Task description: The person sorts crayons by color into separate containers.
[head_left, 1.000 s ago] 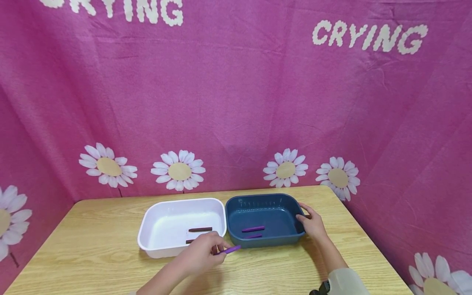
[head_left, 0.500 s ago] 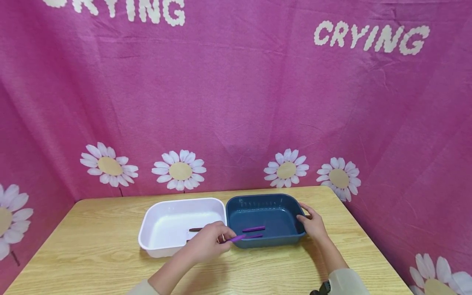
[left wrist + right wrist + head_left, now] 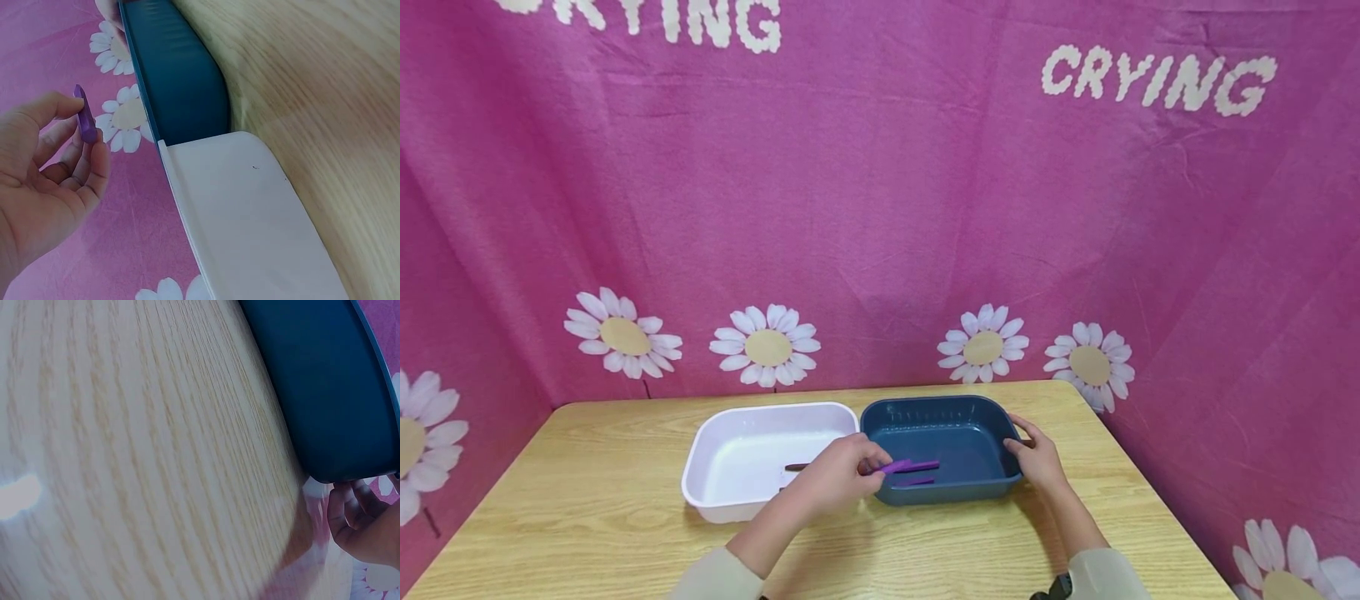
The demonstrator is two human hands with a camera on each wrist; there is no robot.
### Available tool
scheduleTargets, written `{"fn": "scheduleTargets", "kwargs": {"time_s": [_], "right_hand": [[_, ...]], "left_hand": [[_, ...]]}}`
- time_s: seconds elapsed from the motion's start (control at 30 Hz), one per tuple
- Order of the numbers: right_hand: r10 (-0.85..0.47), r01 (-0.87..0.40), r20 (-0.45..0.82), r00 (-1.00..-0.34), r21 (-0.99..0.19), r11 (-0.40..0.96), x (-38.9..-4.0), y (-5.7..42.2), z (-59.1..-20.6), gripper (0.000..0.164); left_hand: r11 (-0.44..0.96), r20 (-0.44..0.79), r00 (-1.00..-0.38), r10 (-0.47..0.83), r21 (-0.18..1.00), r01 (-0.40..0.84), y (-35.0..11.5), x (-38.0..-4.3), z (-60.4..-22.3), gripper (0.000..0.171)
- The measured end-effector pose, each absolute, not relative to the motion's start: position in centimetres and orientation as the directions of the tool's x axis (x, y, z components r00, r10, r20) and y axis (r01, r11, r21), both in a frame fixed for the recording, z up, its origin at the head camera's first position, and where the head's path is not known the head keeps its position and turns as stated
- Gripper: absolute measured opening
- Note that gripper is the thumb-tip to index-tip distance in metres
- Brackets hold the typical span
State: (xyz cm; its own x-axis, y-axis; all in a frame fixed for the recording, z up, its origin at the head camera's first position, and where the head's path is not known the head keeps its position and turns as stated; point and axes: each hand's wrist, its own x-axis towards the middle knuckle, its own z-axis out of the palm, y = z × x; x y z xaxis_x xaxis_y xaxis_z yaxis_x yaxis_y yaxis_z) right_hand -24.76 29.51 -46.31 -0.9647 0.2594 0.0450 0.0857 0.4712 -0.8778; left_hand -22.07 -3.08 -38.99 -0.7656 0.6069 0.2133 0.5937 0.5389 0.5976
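Note:
My left hand [image 3: 842, 473] pinches a purple crayon [image 3: 85, 119] between thumb and fingertips. In the head view this hand is over the near-left corner of the dark blue basin [image 3: 940, 493], with the crayon above the rim level in the left wrist view. Two purple crayons lie inside that basin, one purple crayon [image 3: 929, 464] partly overlapped by the held one, the other purple crayon [image 3: 917, 481] closer to the front wall. My right hand [image 3: 1037, 457] grips the basin's right end, thumb at the inner side and fingers [image 3: 340, 515] outside.
A white basin [image 3: 715, 507] stands directly left of the blue one. Inside it a dark brown crayon [image 3: 794, 467] shows, partly hidden by my left hand. Both stand on a wooden table [image 3: 587, 500], with a pink flowered cloth [image 3: 880, 208] hanging behind.
My left hand has moved right and away from me, bringing the purple crayon from in front of the basins to over the blue basin's left part. The right hand stays at its end.

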Motion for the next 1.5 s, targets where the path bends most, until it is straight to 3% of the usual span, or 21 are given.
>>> {"fn": "scheduleTargets", "kwargs": {"time_s": [0.73, 1.5], "right_hand": [[0.276, 0.097, 0.038, -0.960, -0.883, 0.460, -24.6, 29.6, -46.3, 0.047], [0.271, 0.101, 0.034, -0.962, -0.878, 0.468, -24.8, 29.4, -46.3, 0.047]], "left_hand": [[0.590, 0.208, -0.804, 0.556, 0.582, 0.559, 0.1, -25.5, -40.2, 0.019], [0.629, 0.200, -0.832, 0.518, 0.570, 0.529, 1.7, -26.4, -41.6, 0.018]]}}
